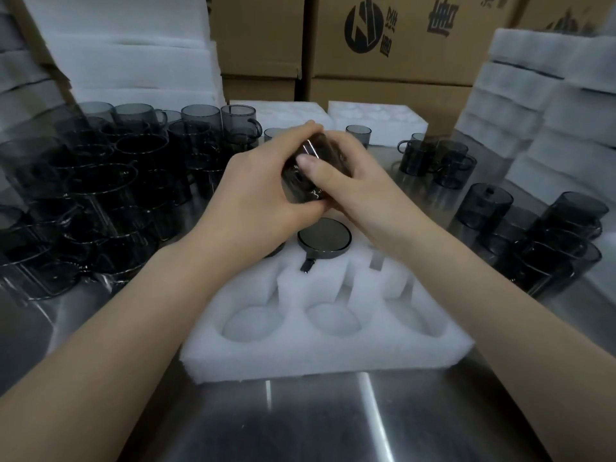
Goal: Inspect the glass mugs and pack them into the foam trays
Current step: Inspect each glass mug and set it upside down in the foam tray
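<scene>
So far one mug [324, 240] sits in the foam tray [326, 356]; both hands, left hand [263, 191] and right hand [353, 188], clasp another mug [308, 176] mid-frame, dozens waiting at left.

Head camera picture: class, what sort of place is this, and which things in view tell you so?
Probably a packing station in a warehouse or factory: printed cardboard cartons stacked behind, stacked foam trays at the sides, and many smoked-glass mugs crowding a steel table.

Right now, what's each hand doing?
Left hand: closed around the smoked glass mug.
Right hand: closed on the same mug, thumb across its side.
</scene>
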Demonstrator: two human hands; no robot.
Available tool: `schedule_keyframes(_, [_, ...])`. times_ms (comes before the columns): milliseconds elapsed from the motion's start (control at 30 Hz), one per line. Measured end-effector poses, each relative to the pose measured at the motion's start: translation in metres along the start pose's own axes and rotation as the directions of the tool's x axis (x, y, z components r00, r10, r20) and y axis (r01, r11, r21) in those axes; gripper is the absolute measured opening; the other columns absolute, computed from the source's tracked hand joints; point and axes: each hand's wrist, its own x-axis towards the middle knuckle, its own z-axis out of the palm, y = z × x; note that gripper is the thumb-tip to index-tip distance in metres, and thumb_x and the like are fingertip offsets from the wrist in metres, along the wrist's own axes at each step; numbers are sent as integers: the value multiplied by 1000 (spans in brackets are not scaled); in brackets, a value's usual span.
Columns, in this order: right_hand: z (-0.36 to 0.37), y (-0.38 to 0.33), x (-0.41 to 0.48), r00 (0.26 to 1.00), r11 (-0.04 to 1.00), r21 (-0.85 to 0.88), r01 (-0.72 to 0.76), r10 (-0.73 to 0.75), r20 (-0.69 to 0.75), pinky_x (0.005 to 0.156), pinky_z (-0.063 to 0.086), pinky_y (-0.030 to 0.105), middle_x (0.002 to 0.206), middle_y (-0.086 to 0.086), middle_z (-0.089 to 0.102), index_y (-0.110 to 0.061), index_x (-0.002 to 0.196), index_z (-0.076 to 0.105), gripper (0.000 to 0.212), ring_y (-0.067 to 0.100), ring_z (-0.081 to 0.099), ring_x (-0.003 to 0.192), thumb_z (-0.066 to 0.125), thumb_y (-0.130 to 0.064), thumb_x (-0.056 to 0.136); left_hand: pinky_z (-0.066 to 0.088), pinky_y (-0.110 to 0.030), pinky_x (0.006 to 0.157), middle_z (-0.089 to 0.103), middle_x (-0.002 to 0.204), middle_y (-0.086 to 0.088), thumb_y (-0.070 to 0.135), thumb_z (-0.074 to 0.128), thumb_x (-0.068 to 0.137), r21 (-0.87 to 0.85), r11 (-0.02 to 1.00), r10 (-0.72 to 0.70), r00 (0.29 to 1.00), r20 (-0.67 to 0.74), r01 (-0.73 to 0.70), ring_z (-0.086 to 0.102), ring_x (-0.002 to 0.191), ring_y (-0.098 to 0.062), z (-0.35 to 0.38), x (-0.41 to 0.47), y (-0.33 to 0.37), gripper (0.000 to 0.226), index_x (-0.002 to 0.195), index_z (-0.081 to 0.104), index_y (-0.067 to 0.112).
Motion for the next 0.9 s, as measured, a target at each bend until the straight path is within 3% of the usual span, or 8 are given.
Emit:
schedule_keyframes(100, [0, -2, -3, 998, 994, -96, 60, -60, 1, 102, 49, 44, 112, -4, 64, -17, 123, 53, 31, 11, 62, 110, 57, -29, 94, 39, -7, 99, 62, 125, 12, 14, 84, 71, -9, 998, 54, 998, -27, -54, 54, 114, 7, 0, -2, 2, 73, 137, 54, 20])
schedule_keyframes(233, [2, -3, -4, 991, 984, -123, 131, -135, -18, 103, 46, 46, 104, -8, 63, -16, 121, 57, 29, 9, 59, 106, 44, -31, 98, 43, -13, 97, 60, 112, 26, 18, 85, 72, -53, 996, 68, 996, -64, -72, 58, 109, 9, 2, -3, 4, 69, 135, 56, 20])
schedule_keyframes(367, [1, 0, -2, 994, 994, 16, 108, -107, -21, 99, 50, 46, 105, -2, 69, -23, 108, 63, 25, 16, 64, 108, 39, -29, 103, 47, -20, 98, 64, 110, 23, 17, 84, 73, -71, 994, 78, 995, -54, -82, 60, 106, 5, 1, -2, 4, 66, 132, 57, 23])
schedule_keyframes(467, [-1, -1, 2, 999, 969, 243, -39, 45, -22, 81, 57, 39, 111, 9, 71, -20, 112, 65, 32, 23, 68, 104, 38, -36, 104, 45, -22, 102, 61, 116, 20, 16, 82, 72, -64, 992, 107, 994, -31, -109, 58, 114, 2, 0, -3, 2, 69, 136, 54, 20])
schedule_keyframes(567, [-4, -4, 4, 989, 911, 390, -136, 145, 6, 70, 58, 38, 100, 11, 73, -13, 111, 64, 36, 24, 70, 91, 38, -36, 104, 43, -28, 107, 60, 125, 10, 10, 83, 72, -76, 990, 120, 993, -13, -121, 56, 120, -2, -1, -4, -1, 73, 138, 52, 16])
schedule_keyframes(733, [-6, -5, 4, 976, 836, 505, -216, 204, 81, 76, 60, 39, 109, 15, 71, -9, 121, 62, 42, 28, 69, 100, 40, -40, 103, 38, -39, 112, 55, 138, -7, 5, 81, 73, -141, 977, 164, 986, 25, -159, 46, 135, -15, 0, -4, -3, 72, 138, 50, 10])
schedule_keyframes(833, [-6, -8, 3, 963, 776, 573, -264, 185, 194, 73, 58, 37, 116, 11, 69, -20, 126, 59, 43, 25, 68, 105, 36, -48, 102, 37, -28, 111, 53, 138, -6, 1, 81, 71, -165, 970, 181, 983, 9, -177, 43, 136, -10, 1, -4, -3, 72, 135, 50, 13])
schedule_keyframes(900, [-5, -9, 2, 966, 778, 574, -255, 184, 180, 70, 57, 35, 110, 10, 71, -20, 123, 60, 42, 24, 69, 100, 36, -47, 102, 38, -20, 106, 54, 133, 3, 6, 81, 69, -139, 974, 184, 983, 11, -180, 46, 128, 1, 0, -4, -1, 71, 131, 49, 20])
